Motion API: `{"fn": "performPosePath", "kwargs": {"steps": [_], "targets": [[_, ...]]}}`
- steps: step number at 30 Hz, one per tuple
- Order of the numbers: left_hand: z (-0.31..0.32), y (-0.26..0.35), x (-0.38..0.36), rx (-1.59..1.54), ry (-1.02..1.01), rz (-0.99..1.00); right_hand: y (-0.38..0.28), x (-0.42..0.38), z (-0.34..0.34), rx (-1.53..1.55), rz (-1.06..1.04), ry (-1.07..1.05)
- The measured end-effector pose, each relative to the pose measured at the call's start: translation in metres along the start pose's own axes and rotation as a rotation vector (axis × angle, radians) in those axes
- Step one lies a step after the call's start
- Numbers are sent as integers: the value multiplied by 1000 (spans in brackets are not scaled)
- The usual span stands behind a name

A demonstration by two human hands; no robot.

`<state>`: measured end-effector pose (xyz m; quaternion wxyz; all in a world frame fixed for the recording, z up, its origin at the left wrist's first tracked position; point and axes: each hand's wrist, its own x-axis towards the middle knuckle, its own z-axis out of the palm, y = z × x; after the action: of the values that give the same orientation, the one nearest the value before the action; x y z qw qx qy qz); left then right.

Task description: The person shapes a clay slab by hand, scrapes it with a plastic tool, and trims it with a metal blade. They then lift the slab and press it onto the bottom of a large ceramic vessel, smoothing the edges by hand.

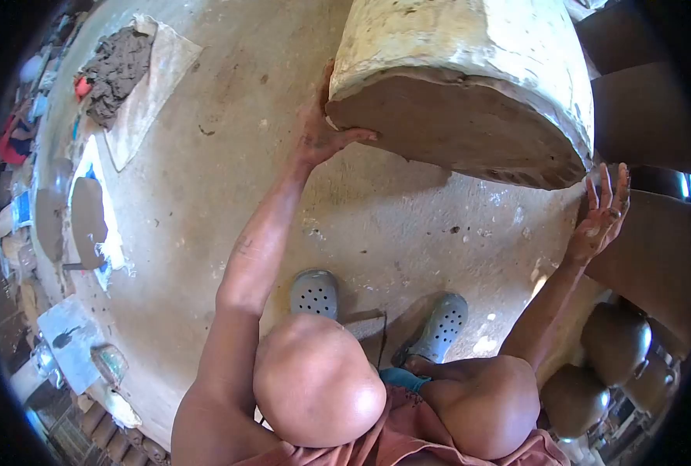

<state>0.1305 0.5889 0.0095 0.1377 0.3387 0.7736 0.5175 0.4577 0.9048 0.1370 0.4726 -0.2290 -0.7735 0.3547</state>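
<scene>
A large, thick white cylinder [454,39], looking like a plaster mould, tilts in front of me at the top of the head view. Its near end shows a flat brown clay face [454,124] with a rough edge. My left hand [326,140] grips its left side, fingers up along the wall and thumb over the clay's lower edge. At the lower right corner of the cylinder is my right hand [600,217], open, with spread fingers pointing up and the fingertips right beside the rim.
Wet grey clay [120,74] lies on a white cloth [155,97] at upper left. Large brown clay forms [644,256] stand close on the right, above round dark pots [616,342]. My clogs [442,326] rest on the concrete floor [221,179]. A board [69,342] lies at left.
</scene>
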Motion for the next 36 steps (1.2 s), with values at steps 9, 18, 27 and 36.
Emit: {"fn": "performPosePath", "kwargs": {"steps": [9,18,27,36], "targets": [[-6,-15,8,-35,10,131,-61,50,30,-101,-147,-91],[-9,-21,16,-240,1,265,-71,121,65,-25,64,-493],[-14,-29,25,18,58,403,-75,102,68,20,279,-318],[-25,-8,26,-103,-17,391,-115,89,91,8,274,-405]]}}
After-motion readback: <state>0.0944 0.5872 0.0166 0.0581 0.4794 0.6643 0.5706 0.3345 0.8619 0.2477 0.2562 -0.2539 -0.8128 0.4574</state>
